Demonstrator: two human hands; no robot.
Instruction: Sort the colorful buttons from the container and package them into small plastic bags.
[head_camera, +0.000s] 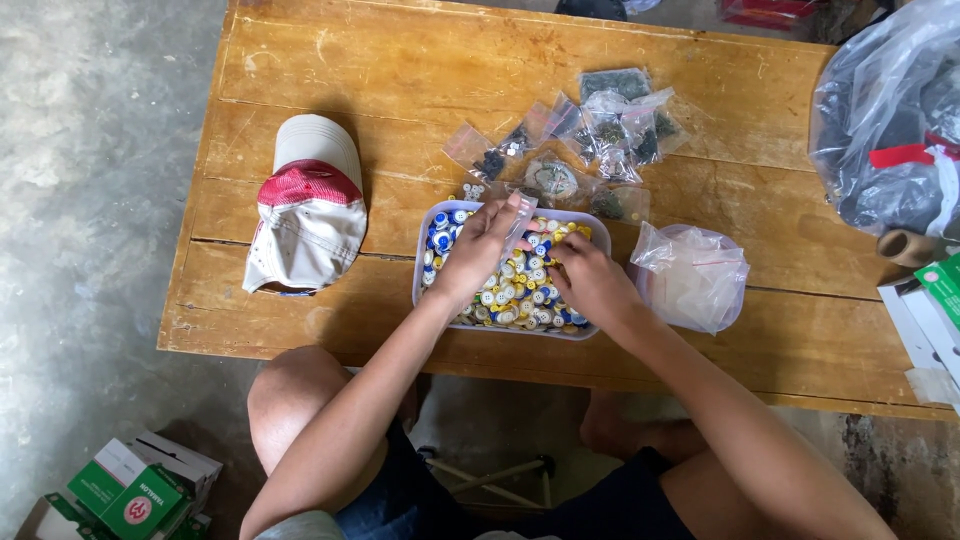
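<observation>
Wooden table (300, 80) | white tray (425, 225) of small round pieces mid-front | left hand (478, 250) pinches small clear bag (520, 222), opening toward right hand (590, 280) | right fingers bunched in pieces just below bag.

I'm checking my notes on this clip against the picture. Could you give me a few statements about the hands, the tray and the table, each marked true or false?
1. Both hands are over the tray of small round pieces. True: the left hand and right hand are above the pale tray.
2. The left hand holds a small clear bag. True.
3. The cap lies to the right of the tray. False: the red and beige cap lies to its left.
4. The round pieces are all green. False: they are blue, yellow and white.
5. Small filled bags lie beyond the tray. True.
</observation>
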